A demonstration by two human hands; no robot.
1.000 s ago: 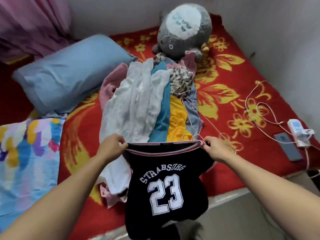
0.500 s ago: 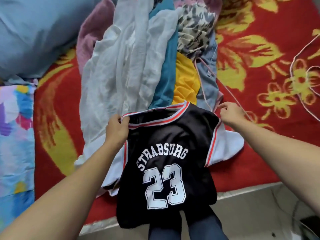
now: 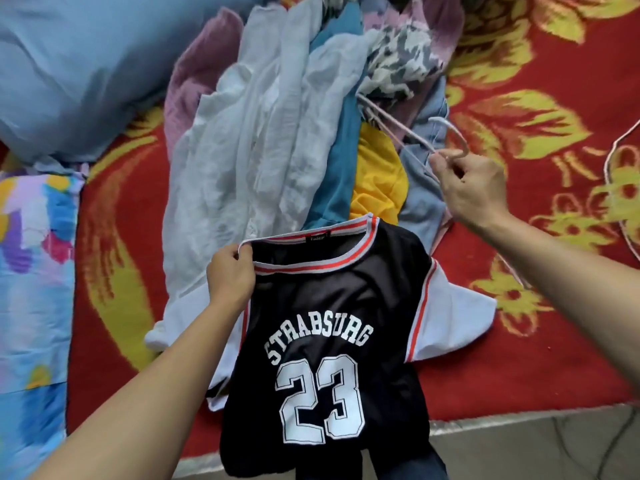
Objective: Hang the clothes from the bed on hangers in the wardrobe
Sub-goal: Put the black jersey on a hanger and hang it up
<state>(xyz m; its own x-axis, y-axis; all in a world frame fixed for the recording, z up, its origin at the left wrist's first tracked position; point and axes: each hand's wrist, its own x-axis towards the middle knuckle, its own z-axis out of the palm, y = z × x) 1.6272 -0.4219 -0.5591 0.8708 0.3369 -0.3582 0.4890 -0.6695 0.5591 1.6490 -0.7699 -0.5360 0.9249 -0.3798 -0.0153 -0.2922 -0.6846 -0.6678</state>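
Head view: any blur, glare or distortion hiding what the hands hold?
Head view: soft even light, no glare; mild wide-angle stretch at the edges; jersey lettering sharp; left hand on its collar clear; right hand and the pale hanger slightly soft, yet readable.

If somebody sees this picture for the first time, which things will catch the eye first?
First comes the black jersey printed STRABSURG 23, low in the centre, gripped at its collar by the left hand. Next is the right hand, at the right, pinching a pale hanger at the edge of the pile of clothes on the red flowered bedspread.
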